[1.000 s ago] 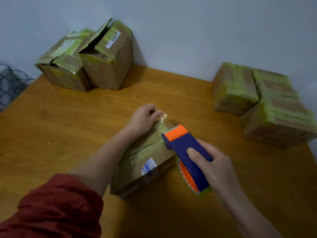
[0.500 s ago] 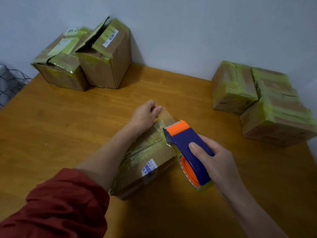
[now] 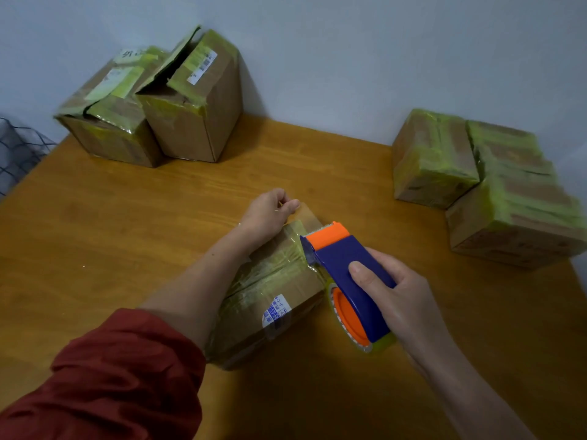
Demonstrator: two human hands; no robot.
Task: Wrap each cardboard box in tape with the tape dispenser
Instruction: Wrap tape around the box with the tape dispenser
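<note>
The right hand (image 3: 403, 300) is clenched round the blue and orange tape dispenser (image 3: 346, 265), thumb lying along its top, its orange nose touching the upper face of the cardboard box (image 3: 270, 300) just left of those fingers. The left hand (image 3: 266, 214) curls its fingers over the far end of that box and holds it down; a red sleeve (image 3: 111, 376) is pushed up the forearm. The box lies flat on a wooden table (image 3: 127, 233), banded with yellowish tape. Well beyond the left fingers, two opened boxes (image 3: 197, 106) stand against the pale wall (image 3: 317, 58). Beyond the right fingers sit taped boxes (image 3: 432, 160). Dark wire mesh (image 3: 19, 150) shows past the table's left edge.
</note>
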